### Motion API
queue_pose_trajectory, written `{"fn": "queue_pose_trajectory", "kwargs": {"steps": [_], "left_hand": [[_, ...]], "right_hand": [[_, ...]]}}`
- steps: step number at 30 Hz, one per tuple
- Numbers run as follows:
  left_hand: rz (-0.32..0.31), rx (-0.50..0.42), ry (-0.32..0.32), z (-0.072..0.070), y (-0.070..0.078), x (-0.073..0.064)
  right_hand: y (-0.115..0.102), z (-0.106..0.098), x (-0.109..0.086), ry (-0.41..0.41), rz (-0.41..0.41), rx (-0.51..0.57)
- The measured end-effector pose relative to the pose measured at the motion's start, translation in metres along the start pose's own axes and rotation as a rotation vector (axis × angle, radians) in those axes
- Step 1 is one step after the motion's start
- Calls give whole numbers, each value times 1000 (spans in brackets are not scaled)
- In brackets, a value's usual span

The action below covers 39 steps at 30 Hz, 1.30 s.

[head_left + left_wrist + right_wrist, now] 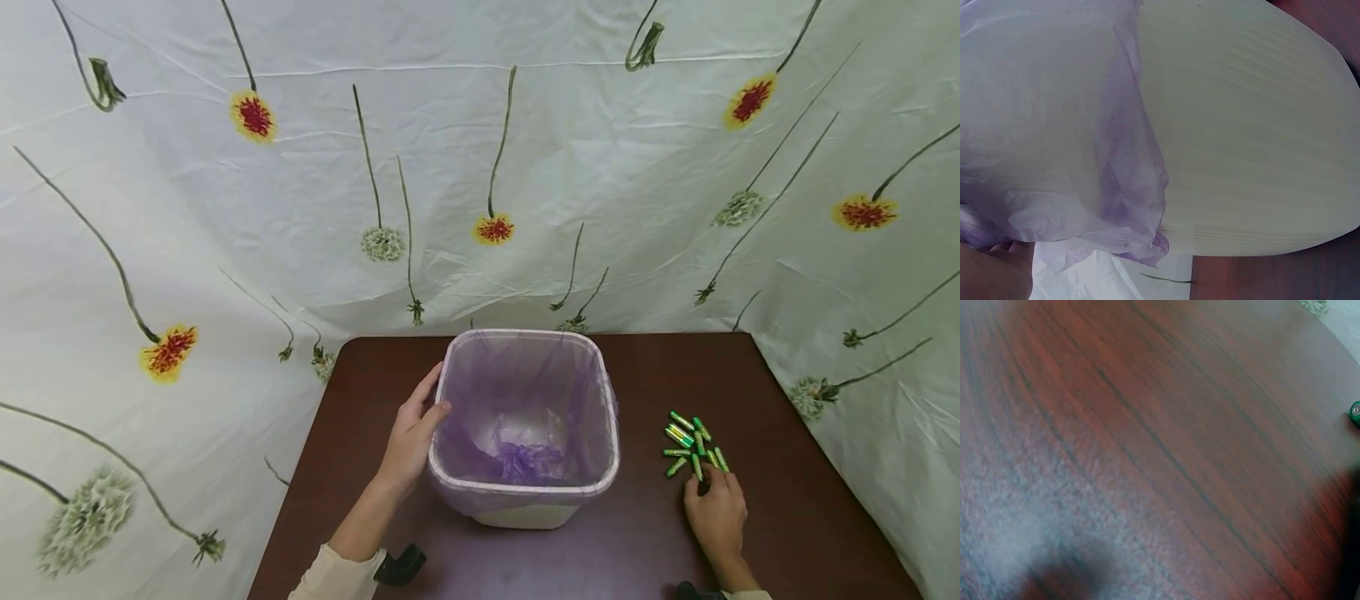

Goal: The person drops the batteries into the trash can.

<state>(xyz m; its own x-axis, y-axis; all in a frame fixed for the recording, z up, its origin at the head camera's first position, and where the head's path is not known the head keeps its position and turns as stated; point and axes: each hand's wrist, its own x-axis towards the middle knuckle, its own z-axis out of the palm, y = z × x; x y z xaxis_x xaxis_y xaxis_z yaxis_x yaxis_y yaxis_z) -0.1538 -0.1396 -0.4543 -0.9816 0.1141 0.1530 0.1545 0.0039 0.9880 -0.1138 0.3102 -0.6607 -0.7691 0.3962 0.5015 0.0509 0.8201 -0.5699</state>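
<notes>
A white trash bin lined with a thin purple bag stands upright on the table. At its left rim, my left hand grips the bin, thumb over the edge and fingers along the outside. The left wrist view shows the bin's pale wall and the bag's overhang. Several green and gold batteries lie in a loose cluster right of the bin. My right hand is at the cluster's near side, fingertips down among the batteries; whether it pinches one I cannot tell.
The dark brown wooden table carries both bin and batteries. A white cloth with printed flowers hangs behind the table and along its sides. One battery's end shows at the right edge of the right wrist view.
</notes>
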Motion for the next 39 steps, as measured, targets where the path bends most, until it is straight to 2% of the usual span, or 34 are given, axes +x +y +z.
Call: {"fn": "queue_pose_trajectory", "kwargs": {"steps": [14, 21, 29, 39], "left_hand": [[43, -28, 11, 0, 0, -2], [43, -34, -8, 4, 0, -3], [51, -34, -6, 6, -2, -2], [48, -41, 11, 3, -2, 1]], "right_hand": [[-1, -4, 3, 2, 37, 52], [-2, -14, 3, -47, 64, 121], [-4, -17, 13, -9, -81, 195], [-46, -22, 58, -66, -254, 281]]}}
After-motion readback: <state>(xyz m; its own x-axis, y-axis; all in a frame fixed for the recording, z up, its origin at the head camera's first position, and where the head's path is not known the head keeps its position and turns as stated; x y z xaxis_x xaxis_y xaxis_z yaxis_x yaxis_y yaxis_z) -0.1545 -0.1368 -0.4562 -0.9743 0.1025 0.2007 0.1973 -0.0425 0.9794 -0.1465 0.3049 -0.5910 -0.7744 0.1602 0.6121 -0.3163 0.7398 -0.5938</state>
